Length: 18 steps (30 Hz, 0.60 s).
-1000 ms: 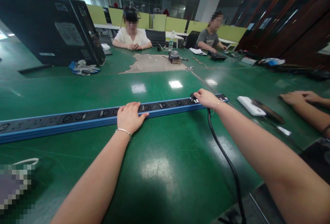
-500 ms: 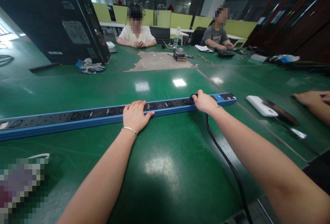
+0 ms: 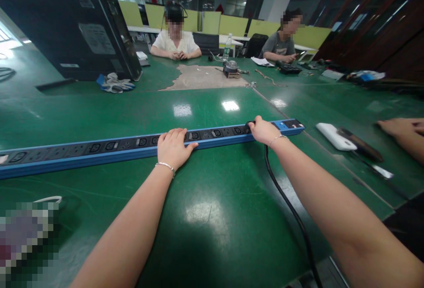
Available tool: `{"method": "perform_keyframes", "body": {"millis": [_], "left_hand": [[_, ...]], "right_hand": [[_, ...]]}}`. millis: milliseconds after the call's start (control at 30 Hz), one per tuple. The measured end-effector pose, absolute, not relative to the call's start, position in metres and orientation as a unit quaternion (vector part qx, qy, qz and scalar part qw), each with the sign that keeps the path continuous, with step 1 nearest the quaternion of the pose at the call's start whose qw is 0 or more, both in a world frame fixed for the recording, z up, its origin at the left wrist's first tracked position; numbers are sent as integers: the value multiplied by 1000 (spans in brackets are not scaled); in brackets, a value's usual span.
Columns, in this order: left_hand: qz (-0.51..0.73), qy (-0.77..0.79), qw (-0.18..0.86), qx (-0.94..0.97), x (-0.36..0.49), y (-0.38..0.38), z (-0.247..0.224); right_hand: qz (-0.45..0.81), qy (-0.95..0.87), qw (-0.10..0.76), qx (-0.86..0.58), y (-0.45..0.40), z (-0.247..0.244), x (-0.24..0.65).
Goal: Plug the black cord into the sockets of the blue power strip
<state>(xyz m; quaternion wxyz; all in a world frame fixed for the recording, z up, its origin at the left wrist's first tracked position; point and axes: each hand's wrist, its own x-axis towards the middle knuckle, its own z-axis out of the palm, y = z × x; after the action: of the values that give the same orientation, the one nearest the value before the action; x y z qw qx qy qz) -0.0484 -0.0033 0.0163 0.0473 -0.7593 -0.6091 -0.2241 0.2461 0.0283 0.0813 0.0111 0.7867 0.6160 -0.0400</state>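
Note:
A long blue power strip [image 3: 109,158] with black sockets lies slantwise across the green table. My left hand [image 3: 173,147] holds its middle from above, fingers over the top and thumb along the near side. Near the strip's right end, my right hand [image 3: 264,130] is closed around a black power plug [image 3: 249,124], pressed against the socket face. Most of the plug is behind my fingers, so I cannot tell how deep it sits. From under that hand a black cable [image 3: 287,198] runs down toward the table's near edge.
A black computer tower [image 3: 66,36] stands back left, with work gloves [image 3: 115,83] beside it. A white device [image 3: 335,136] lies on the right, near another person's hand [image 3: 397,129]. Two people sit across the table, beyond a bottle [image 3: 227,47] and a small motor-like part [image 3: 231,69].
Both my hands stay on the strip and plug with almost no movement. At the far right, the seated person in grey has shifted and now holds a phone-like object.

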Motion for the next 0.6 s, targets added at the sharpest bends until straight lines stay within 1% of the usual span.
{"method": "perform_keyframes", "body": {"millis": [167, 433, 533, 600], "left_hand": [[-223, -610, 46, -759, -48, -3, 17], [-216, -611, 38, -760, -48, -4, 18], [-220, -612, 45, -758, -48, -4, 17], [-222, -612, 45, -758, -48, -4, 17]], "right_hand": [[-56, 621, 24, 781, 28, 79, 242], [-25, 597, -27, 801, 9, 64, 231], [-43, 594, -35, 803, 10, 73, 232], [-38, 587, -73, 806, 10, 85, 231]]}}
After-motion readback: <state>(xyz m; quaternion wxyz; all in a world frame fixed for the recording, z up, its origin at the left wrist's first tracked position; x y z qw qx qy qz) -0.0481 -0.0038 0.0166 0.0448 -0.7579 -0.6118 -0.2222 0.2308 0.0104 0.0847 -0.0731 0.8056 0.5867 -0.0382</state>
